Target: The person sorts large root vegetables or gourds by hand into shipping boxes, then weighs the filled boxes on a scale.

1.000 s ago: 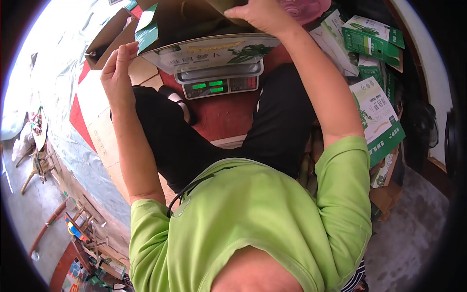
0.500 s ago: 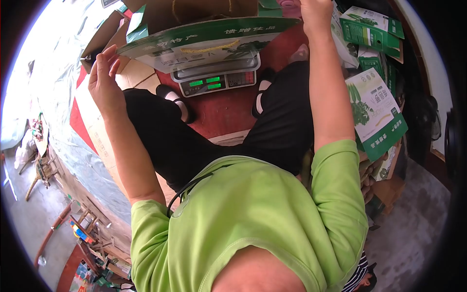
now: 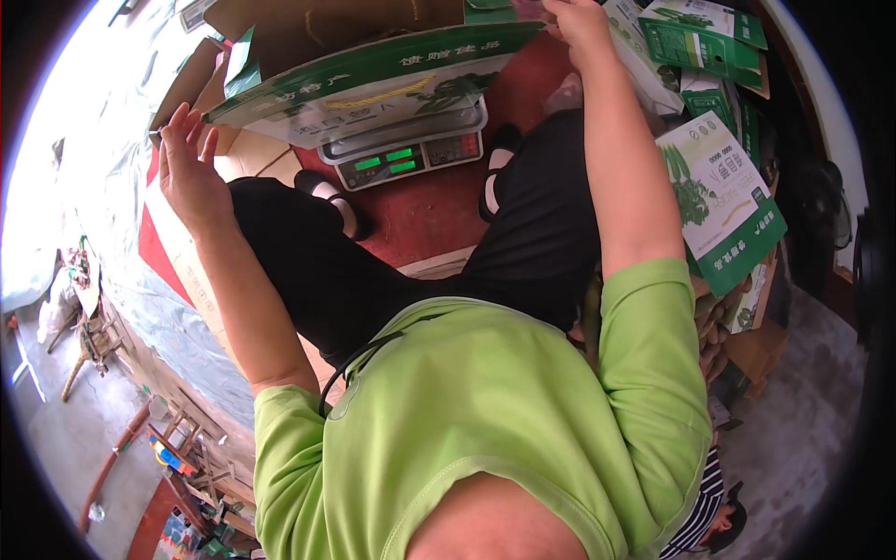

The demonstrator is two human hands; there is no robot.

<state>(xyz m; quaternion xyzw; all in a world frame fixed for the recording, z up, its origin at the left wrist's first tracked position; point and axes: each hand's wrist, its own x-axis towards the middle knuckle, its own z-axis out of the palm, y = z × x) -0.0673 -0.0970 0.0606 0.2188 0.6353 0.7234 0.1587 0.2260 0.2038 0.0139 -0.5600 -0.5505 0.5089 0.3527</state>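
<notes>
An open cardboard gift box (image 3: pixel 373 89), green and white with Chinese print and a yellow rope handle, stands tilted above a digital scale (image 3: pixel 411 154) with lit green displays. My left hand (image 3: pixel 193 173) is beside the box's left front corner, fingers apart, with the fingertips close to its edge. At the box's right end, my right hand (image 3: pixel 581 33) has its fingers curled at the edge, partly cut off by the top of the view. The box's far side and bottom are out of sight.
Flattened printed boxes (image 3: pixel 719 196) are stacked at my right. A plastic-covered surface (image 3: pixel 121 215) lies to the left, with a small wooden chair (image 3: pixel 182 443) behind it. My feet flank the scale on the red floor covering (image 3: pixel 411 219). Another person in stripes (image 3: pixel 695 509) is behind me.
The box has shifted slightly left in view, and both hands have moved left with it. My left fingers are spread a little more. The surroundings have shifted slightly with the camera.
</notes>
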